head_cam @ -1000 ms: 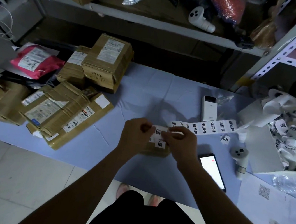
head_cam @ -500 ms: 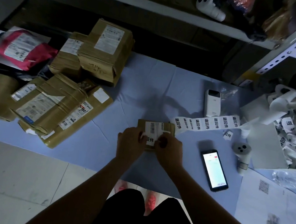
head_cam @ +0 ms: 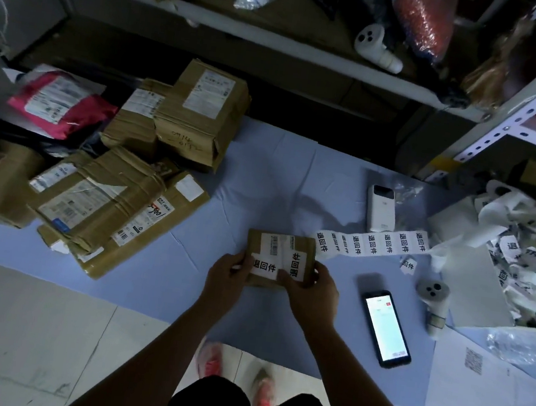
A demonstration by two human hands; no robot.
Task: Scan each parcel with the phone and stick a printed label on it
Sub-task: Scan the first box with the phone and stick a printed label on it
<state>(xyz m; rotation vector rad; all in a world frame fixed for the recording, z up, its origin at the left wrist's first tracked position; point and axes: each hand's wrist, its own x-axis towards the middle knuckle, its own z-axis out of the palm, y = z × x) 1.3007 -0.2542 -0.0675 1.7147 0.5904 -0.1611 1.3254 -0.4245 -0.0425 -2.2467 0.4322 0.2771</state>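
Note:
A small brown parcel point(head_cam: 280, 242) lies on the blue sheet point(head_cam: 263, 175) in front of me. Two white printed labels sit on its top: one point(head_cam: 265, 266) lies level, the other point(head_cam: 296, 265) is turned sideways. My left hand point(head_cam: 228, 274) grips the parcel's left edge, thumb on the level label. My right hand point(head_cam: 311, 290) grips the right edge, thumb by the sideways label. A strip of printed labels point(head_cam: 372, 243) runs right from the parcel to a white label printer point(head_cam: 381, 208). The phone point(head_cam: 386, 327) lies lit, face up, at my right.
A pile of brown parcels point(head_cam: 117, 196) and a pink mailer point(head_cam: 58, 103) fill the left. Crumpled label backing point(head_cam: 523, 250) heaps at the right by a white controller point(head_cam: 433, 297). Printed sheets point(head_cam: 486, 395) lie front right. Metal shelving point(head_cam: 313, 52) stands behind.
The label that both hands held above the parcel now lies stuck on it. My hands have moved down and out to the parcel's edges.

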